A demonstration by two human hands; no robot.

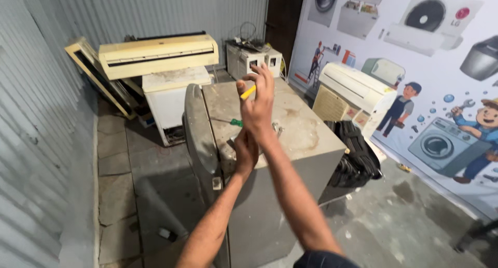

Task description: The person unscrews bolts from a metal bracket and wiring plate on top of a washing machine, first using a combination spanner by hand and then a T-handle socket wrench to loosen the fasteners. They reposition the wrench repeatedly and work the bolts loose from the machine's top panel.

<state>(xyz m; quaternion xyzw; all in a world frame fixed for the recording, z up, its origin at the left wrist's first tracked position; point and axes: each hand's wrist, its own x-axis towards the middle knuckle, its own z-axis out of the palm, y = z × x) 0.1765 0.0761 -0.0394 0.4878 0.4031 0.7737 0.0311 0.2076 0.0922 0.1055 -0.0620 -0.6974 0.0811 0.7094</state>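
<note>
My right hand [258, 103] is raised over a grey, stained appliance casing [301, 138] and pinches a small yellow tool [248, 92] between thumb and fingers. My left hand [245, 153] sits lower, just behind the right wrist, against the casing's top near its left edge. Its fingers are curled, and what they hold is hidden. A green-handled screwdriver [236, 123] lies on the casing just left of my hands. A small metal fitting [277, 128] sticks up to their right.
A grey curved panel [199, 138] leans on the casing's left side. Old cream air-conditioner units [158, 55] and a white box [174, 102] stand behind. A black bundle of hoses [355, 154] lies at the right, by an illustrated wall poster [441, 92]. A corrugated metal wall [36, 133] runs along the left.
</note>
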